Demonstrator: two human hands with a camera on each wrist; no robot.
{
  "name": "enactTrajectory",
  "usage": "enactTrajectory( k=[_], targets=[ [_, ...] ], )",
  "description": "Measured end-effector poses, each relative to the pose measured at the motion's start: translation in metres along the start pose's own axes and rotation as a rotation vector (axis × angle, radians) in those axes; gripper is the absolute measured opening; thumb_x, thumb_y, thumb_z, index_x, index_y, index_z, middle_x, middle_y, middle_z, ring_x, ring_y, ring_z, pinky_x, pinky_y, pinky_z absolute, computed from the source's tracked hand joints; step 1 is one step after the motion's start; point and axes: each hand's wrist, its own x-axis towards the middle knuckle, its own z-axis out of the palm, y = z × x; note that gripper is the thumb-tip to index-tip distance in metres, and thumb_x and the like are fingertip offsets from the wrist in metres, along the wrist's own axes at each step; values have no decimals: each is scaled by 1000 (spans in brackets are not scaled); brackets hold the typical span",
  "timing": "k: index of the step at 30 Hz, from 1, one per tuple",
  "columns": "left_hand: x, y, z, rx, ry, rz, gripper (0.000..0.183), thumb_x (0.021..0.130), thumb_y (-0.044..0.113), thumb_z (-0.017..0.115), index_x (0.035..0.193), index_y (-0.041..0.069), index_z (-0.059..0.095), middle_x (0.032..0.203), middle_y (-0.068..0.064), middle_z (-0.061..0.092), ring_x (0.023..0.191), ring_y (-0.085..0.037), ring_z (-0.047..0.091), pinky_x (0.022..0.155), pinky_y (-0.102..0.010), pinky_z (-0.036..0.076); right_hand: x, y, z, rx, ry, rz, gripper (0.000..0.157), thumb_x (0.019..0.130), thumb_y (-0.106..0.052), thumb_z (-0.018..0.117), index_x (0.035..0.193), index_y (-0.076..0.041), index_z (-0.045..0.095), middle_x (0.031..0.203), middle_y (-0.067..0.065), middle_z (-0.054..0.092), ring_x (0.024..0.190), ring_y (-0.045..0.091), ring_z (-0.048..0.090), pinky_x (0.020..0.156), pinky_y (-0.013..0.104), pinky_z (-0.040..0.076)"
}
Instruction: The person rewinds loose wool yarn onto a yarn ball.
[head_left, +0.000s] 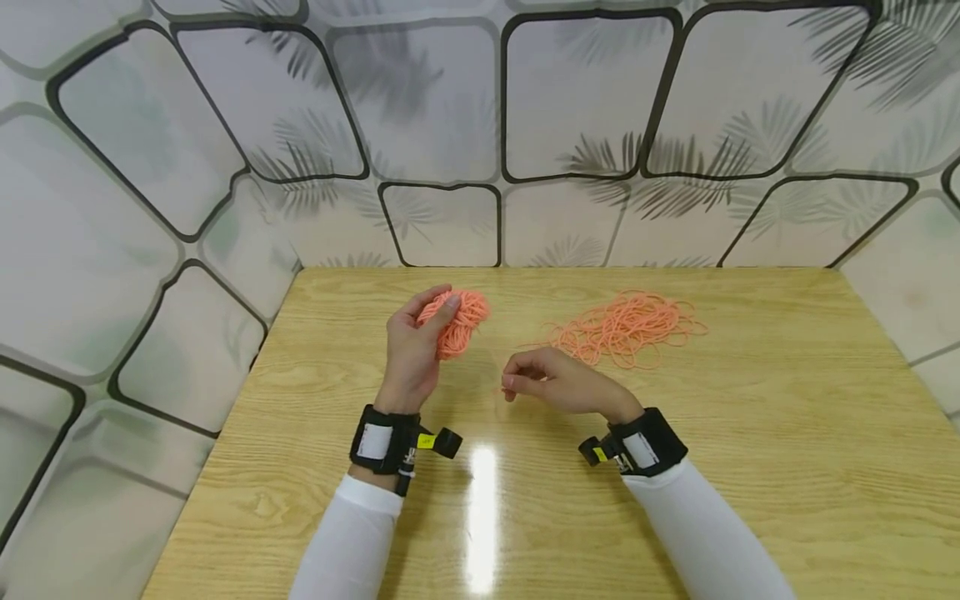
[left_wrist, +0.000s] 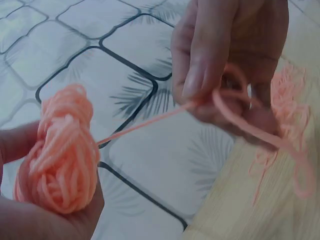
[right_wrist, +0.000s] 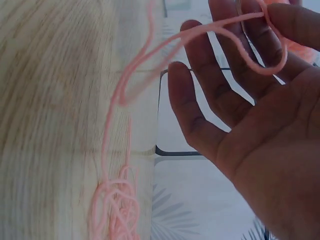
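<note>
A wound ball of coral-pink yarn (head_left: 462, 321) sits in my left hand (head_left: 412, 346), thumb laid across it and fingers behind. In the left wrist view the same ball (left_wrist: 62, 155) is an elongated bundle, and a taut strand (left_wrist: 145, 122) runs from it to my right hand (left_wrist: 230, 55). My right hand (head_left: 558, 379) pinches that strand between thumb and index finger, to the right of the ball. The right wrist view shows a slack loop of yarn (right_wrist: 240, 47) hanging over its other, loosely bent fingers (right_wrist: 202, 65).
Beyond my right hand, a loose tangled heap of the same yarn (head_left: 626, 325) lies on the wooden table (head_left: 787, 433). A patterned wall covering (head_left: 450, 225) rises at the table's far edge. Both wrists carry black straps with small cameras (head_left: 448, 442).
</note>
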Motion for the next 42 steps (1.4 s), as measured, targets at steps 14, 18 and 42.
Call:
enactTrajectory(
  k=[14,18,42],
  targets=[
    [0,10,0,95,37,104,42,80,23,70,115,2,59,107,-17,58,90,-22,62,74,-34,50,-1,-5,-2,-88,95,-21,27,96,-37,45,92,-16,62,95,5,63,93,24,59,81,36,44],
    [8,18,-15,45,216,138,45,79,21,71,115,-2,57,109,-17,57,95,-23,61,78,-34,49,-10,-1,-9,-53,101,-28,31,97,-38,43,91,-14,62,93,2,62,92,23,58,83,42,43],
    [-9,17,-1,703,-339,168,28,85,17,64,111,5,63,106,-12,62,87,-21,61,72,-33,48,-17,-71,-24,-365,33,-107,22,97,-41,41,92,-30,60,62,-2,43,48,12,37,50,28,33]
  ],
)
